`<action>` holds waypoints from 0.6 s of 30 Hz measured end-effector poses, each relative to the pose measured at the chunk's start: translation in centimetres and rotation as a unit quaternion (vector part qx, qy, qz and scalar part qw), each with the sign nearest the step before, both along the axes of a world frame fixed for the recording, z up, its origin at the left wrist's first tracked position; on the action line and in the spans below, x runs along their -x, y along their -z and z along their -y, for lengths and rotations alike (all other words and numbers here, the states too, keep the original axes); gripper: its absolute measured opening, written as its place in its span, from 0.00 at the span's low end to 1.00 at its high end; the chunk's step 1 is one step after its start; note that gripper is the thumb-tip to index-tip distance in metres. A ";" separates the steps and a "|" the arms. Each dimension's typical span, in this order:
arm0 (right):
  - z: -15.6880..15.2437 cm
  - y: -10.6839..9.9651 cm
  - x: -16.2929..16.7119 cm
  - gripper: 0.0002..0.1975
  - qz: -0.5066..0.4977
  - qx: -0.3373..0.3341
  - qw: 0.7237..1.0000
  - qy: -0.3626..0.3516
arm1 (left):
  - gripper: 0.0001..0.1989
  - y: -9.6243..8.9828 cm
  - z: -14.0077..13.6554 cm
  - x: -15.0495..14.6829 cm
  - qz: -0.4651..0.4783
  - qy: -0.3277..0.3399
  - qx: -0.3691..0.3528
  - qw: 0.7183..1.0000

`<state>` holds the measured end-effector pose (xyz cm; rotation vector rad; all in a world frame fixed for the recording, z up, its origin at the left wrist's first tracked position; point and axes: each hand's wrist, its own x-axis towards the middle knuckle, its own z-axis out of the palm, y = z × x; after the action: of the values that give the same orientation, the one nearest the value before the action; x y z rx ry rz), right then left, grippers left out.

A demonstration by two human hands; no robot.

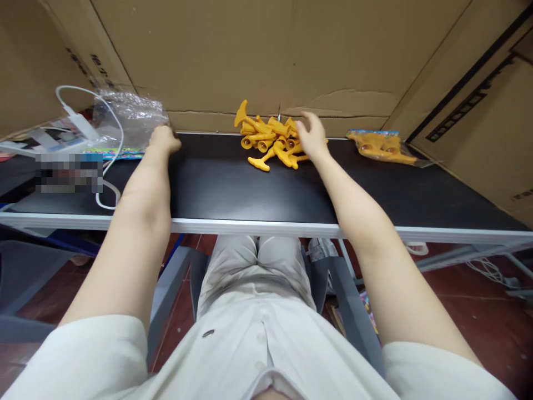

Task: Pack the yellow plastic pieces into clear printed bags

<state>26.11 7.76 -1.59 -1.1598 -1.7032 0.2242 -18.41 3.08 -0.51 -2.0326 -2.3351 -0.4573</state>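
My left hand (164, 140) is closed at the right edge of a clear plastic bag (129, 114) with a colourful header strip (125, 153). Its fingers curl down and are partly hidden, but they appear to grip the bag's edge. My right hand (313, 136) has its fingers apart at the right side of a pile of yellow plastic toy parts (270, 139). It is touching or just beside the pile; I cannot tell which. T-shaped handles and round cup-like ends show among the parts.
A filled packet of similar yellow parts (378, 149) lies at the right rear of the black table (233, 194). At left are a white charger (83, 125) with its cable and a white tray (25, 149). Cardboard walls (266, 55) stand behind.
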 end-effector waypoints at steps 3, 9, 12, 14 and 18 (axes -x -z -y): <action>-1.9 -0.1 -3.8 0.15 -0.234 0.071 0.966 0.083 | 0.28 -0.9 -0.2 -3.9 -0.007 0.000 0.013 1.000; -2.3 1.1 -10.1 0.17 -0.438 0.223 0.866 0.091 | 0.25 -1.4 -0.9 -11.3 0.031 0.090 -0.021 0.995; -0.5 0.6 -10.3 0.22 -0.542 0.185 0.812 0.109 | 0.24 0.0 -1.9 -13.0 0.063 0.154 -0.054 0.985; 1.1 -0.1 -9.4 0.25 -0.658 0.142 0.731 0.111 | 0.22 1.2 -2.5 -13.7 0.069 0.185 -0.082 0.977; 3.2 -1.1 -7.9 0.30 -0.746 0.081 0.650 0.121 | 0.18 2.7 -2.9 -13.9 0.051 0.249 -0.118 0.960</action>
<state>34.05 4.55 -0.52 -0.7857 -0.0308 0.8817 -4.48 5.99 -3.17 -2.5031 -1.6814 -0.8220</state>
